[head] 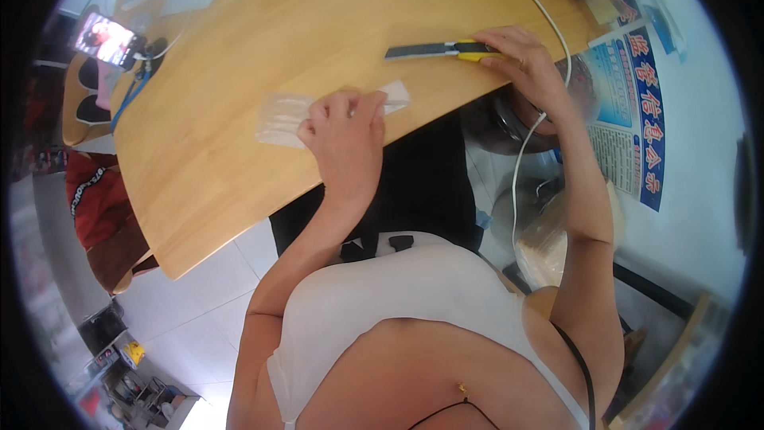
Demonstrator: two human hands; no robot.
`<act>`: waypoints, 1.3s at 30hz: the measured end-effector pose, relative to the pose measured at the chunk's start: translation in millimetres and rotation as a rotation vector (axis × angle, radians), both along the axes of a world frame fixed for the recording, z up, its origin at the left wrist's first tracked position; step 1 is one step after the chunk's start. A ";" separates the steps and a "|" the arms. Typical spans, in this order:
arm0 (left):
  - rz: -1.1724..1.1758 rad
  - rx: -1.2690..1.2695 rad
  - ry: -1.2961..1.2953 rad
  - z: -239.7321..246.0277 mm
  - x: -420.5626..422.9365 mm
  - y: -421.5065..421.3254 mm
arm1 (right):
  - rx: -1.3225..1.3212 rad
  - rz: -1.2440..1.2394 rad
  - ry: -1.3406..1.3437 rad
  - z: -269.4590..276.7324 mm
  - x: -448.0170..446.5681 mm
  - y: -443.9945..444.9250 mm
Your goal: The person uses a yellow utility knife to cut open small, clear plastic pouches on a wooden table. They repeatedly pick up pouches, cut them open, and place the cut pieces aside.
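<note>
A yellow and black snap-off utility knife (444,50) lies level over the wooden table, its long grey blade extended toward the left. My right hand (520,63) has its fingers around the handle's right end. Nearer the table's front edge, my left hand (347,125) rests on a small clear plastic packet (280,119). The fingers are bent, and the thumb and forefinger pinch a whitish piece of film or paper (397,97) that sticks out on the right. Whether that piece joins the packet is hidden under the hand.
A white cable (540,9) runs across the table's right side and down past its edge. At the left, a lit phone (106,39) stands on a holder by the wooden table (209,149). A dark round container (507,122) sits below the right edge, beside a wall poster (641,107) bearing writing.
</note>
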State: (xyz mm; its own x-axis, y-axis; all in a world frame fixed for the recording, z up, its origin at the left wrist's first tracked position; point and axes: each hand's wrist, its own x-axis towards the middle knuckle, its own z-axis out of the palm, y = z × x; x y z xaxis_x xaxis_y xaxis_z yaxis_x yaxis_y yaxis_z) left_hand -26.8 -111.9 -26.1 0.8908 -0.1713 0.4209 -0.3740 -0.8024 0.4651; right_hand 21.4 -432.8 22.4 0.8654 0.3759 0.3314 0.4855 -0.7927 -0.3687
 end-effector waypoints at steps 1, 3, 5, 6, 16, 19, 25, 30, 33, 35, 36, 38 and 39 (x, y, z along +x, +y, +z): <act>-0.003 -0.009 0.011 0.8 -0.3 -0.6 | -0.018 0.035 0.027 3.3 -6.2 -1.9; -0.010 -0.017 0.024 1.7 -0.7 -1.5 | -0.054 0.024 0.088 10.1 -18.2 -6.6; -0.019 -0.019 0.025 2.5 -0.8 -1.5 | -0.064 0.039 0.123 15.8 -24.9 -9.9; -0.017 -0.014 0.027 3.2 -0.5 -1.2 | -0.075 0.042 0.137 16.4 -26.1 -12.0; -0.018 -0.088 0.070 5.4 1.5 -1.0 | -0.163 0.063 0.155 24.6 -32.2 -9.2; -0.030 -0.098 0.056 4.9 3.0 -3.2 | -0.183 0.070 0.139 26.6 -37.1 -8.1; -0.198 0.005 -0.036 -5.1 2.5 -0.2 | -0.128 0.052 0.186 24.1 -57.3 -1.3; -0.194 0.130 -0.014 2.9 -17.9 0.7 | 0.037 0.003 0.207 -4.5 -88.6 6.5; -0.180 0.172 0.065 4.9 -28.1 1.3 | 0.082 -0.048 0.286 -14.2 -104.8 15.7; -0.188 0.199 0.087 4.8 -31.1 2.4 | 0.085 -0.036 0.263 -16.3 -109.2 18.9; -0.192 0.233 0.100 5.6 -31.7 2.0 | 0.078 -0.039 0.262 -14.6 -110.8 20.0; -0.198 0.302 0.127 7.3 -33.7 0.8 | 0.060 -0.030 0.253 -14.2 -113.1 20.0; -0.197 0.318 0.126 7.1 -33.7 0.9 | 0.051 -0.019 0.243 -14.5 -113.3 19.6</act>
State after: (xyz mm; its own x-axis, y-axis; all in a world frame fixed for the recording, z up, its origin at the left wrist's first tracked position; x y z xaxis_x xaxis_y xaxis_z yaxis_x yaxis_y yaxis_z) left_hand -60.5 -111.0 -19.0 0.8692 -0.4480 0.2091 -0.4908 -0.8326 0.2566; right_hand -91.9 -413.2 7.9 0.9287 0.3468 0.1310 0.3629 -0.7783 -0.5124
